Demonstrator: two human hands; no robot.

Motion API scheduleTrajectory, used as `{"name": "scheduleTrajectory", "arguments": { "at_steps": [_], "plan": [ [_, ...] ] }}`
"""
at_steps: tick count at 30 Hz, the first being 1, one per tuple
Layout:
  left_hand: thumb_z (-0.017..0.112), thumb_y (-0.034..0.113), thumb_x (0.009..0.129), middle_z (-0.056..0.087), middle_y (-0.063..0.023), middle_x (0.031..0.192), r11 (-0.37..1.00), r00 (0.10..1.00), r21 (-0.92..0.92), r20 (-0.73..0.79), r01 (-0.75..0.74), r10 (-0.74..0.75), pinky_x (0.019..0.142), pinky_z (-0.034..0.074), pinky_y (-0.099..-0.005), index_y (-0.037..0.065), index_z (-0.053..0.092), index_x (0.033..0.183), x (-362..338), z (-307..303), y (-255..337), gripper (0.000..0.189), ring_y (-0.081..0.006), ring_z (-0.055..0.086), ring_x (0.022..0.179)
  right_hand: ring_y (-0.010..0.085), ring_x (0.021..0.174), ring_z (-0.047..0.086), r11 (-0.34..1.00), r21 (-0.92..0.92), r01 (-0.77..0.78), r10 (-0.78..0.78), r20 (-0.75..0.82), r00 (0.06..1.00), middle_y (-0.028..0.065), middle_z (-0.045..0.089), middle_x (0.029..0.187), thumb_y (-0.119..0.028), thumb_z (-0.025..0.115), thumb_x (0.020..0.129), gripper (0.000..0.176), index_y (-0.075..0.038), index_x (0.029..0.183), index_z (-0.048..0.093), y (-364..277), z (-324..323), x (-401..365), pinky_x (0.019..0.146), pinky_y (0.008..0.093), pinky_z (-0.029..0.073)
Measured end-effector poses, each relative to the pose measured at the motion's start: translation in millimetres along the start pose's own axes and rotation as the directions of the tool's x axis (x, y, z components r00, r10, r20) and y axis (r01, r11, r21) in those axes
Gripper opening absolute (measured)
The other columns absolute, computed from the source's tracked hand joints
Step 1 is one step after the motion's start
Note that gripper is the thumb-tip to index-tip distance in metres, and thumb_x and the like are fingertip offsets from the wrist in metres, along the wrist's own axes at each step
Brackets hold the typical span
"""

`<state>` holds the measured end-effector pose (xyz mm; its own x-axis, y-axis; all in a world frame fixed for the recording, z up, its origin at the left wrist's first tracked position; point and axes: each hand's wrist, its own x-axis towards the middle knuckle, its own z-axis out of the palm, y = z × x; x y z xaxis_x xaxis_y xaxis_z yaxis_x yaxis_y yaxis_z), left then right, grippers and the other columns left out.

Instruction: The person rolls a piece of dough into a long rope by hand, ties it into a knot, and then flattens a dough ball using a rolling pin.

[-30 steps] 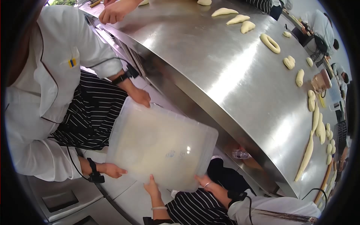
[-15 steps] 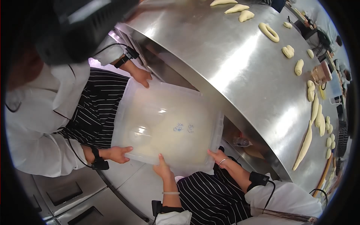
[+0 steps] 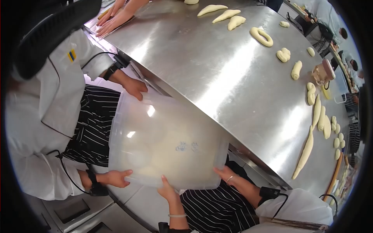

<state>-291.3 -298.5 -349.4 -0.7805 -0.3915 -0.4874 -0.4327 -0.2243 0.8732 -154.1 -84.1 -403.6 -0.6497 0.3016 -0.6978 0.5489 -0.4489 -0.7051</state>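
A large translucent plastic storage box point(image 3: 171, 128) with blue handwriting on top hangs beside the steel table; something pale shows blurrily inside. My left hand point(image 3: 167, 190) grips its near edge, thumb on top and fingers mostly hidden beneath. At its near right corner, my right hand point(image 3: 225, 174) holds the box in the same way. Across from me, a co-worker in a white jacket and striped apron holds the opposite side, with one hand point(image 3: 134, 87) at the far corner and the other hand point(image 3: 116, 178) at the near corner.
The steel table point(image 3: 182, 58) borders the box, its edge close. On it lie several shaped dough pieces, including a dough ring point(image 3: 261, 37) and a long dough strip point(image 3: 304, 153). A plastic tub point(image 3: 323, 73) stands farther right. Another person's hands point(image 3: 118, 19) rest at the far end.
The view has shifted, and the box appears slightly lower and further left, partly behind the table edge. Another person's hands have come into view at the top. All grips on the box stay.
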Motion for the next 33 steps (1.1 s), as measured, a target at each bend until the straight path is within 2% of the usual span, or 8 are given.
{"name": "scheduleTrajectory", "arguments": {
  "at_steps": [6, 15, 19, 21, 23, 26, 28, 33],
  "plan": [
    [0.068, 0.027, 0.090, 0.066, -0.0124, 0.092, 0.965, 0.979, 0.166, -0.029, 0.205, -0.203, 0.066, 0.052, -0.0317, -0.007, 0.062, 0.098, -12, 55, -33, 0.035, -0.0176, 0.061, 0.074, 0.0296, 0.101, 0.063, 0.887, -0.320, -0.333, 0.229, -0.320, 0.919, 0.0189, 0.066, 0.108, -0.044, 0.060, 0.090, 0.062, 0.004, 0.127, 0.053, -103, -18, 10, 0.091, 0.0399, 0.047],
    [0.063, 0.037, 0.093, 0.062, -0.0154, 0.112, 0.916, 0.879, -0.036, 0.300, 0.399, -0.371, 0.080, 0.054, -0.0382, -0.006, 0.053, 0.118, -41, 132, -18, 0.051, -0.0250, 0.063, 0.098, 0.0339, 0.103, 0.061, 0.854, -0.471, -0.218, 0.019, -0.392, 0.920, 0.0228, 0.062, 0.112, -0.038, 0.062, 0.089, 0.060, 0.005, 0.130, 0.050, -105, -25, -3, 0.092, 0.0410, 0.047],
    [0.051, 0.036, 0.098, 0.054, -0.0133, 0.130, 0.774, 0.646, -0.066, 0.596, 0.630, -0.476, 0.096, 0.047, -0.0397, 0.000, 0.044, 0.132, -45, 139, -70, 0.050, -0.0269, 0.053, 0.118, 0.0358, 0.105, 0.061, 0.834, -0.534, -0.140, -0.093, -0.386, 0.918, 0.0246, 0.061, 0.113, -0.035, 0.063, 0.088, 0.060, 0.005, 0.131, 0.049, -93, -13, -15, 0.092, 0.0415, 0.047],
    [0.049, 0.030, 0.097, 0.054, -0.0150, 0.131, 0.820, 0.535, 0.236, 0.658, 0.522, -0.530, 0.096, 0.046, -0.0396, 0.002, 0.042, 0.136, -33, 136, -71, 0.048, -0.0284, 0.053, 0.119, 0.0367, 0.105, 0.061, 0.812, -0.579, -0.069, -0.190, -0.375, 0.907, 0.0254, 0.060, 0.114, -0.034, 0.064, 0.087, 0.060, 0.005, 0.131, 0.048, -74, -15, -28, 0.092, 0.0418, 0.047],
    [0.048, 0.024, 0.096, 0.053, -0.0167, 0.132, 0.755, 0.428, 0.655, 0.694, -0.042, -0.578, 0.096, 0.046, -0.0395, 0.004, 0.040, 0.139, 0, 128, -42, 0.048, -0.0299, 0.053, 0.120, 0.0377, 0.106, 0.060, 0.734, -0.679, 0.015, -0.335, -0.343, 0.878, 0.0263, 0.060, 0.115, -0.032, 0.064, 0.087, 0.060, 0.005, 0.131, 0.047, -57, 1, -50, 0.093, 0.0420, 0.047],
    [0.046, 0.015, 0.094, 0.053, -0.0193, 0.135, 0.058, 0.330, 0.436, 0.756, -0.898, -0.565, 0.097, 0.045, -0.0393, 0.007, 0.037, 0.144, 61, 101, 9, 0.051, -0.0322, 0.053, 0.122, 0.0405, 0.108, 0.058, 0.694, -0.705, 0.144, -0.522, -0.356, 0.775, 0.0275, 0.053, 0.124, -0.024, 0.066, 0.085, 0.062, 0.004, 0.135, 0.043, -32, 30, -103, 0.094, 0.0435, 0.047],
    [0.045, 0.013, 0.094, 0.053, -0.0201, 0.135, -0.036, 0.313, 0.365, 0.740, -0.930, -0.596, 0.097, 0.045, -0.0392, 0.008, 0.036, 0.146, 60, 82, 4, 0.053, -0.0329, 0.053, 0.123, 0.0355, 0.113, 0.056, 0.741, -0.628, 0.239, -0.566, -0.391, 0.726, 0.0217, 0.035, 0.145, -0.004, 0.067, 0.081, 0.069, 0.001, 0.141, 0.033, 3, 51, -131, 0.095, 0.0418, 0.048],
    [0.049, 0.023, 0.098, 0.065, -0.0086, 0.088, 0.462, 0.266, 0.834, 0.539, -0.303, -0.799, 0.074, 0.050, -0.0299, 0.003, 0.057, 0.108, -4, -20, -5, 0.024, -0.0168, 0.061, 0.080, 0.0239, 0.106, 0.061, 0.954, -0.272, 0.123, -0.274, -0.632, 0.725, 0.0166, 0.040, 0.143, 0.001, 0.069, 0.079, 0.067, -0.001, 0.139, 0.039, 60, 103, -199, 0.084, 0.0331, 0.053]
  ]
}}
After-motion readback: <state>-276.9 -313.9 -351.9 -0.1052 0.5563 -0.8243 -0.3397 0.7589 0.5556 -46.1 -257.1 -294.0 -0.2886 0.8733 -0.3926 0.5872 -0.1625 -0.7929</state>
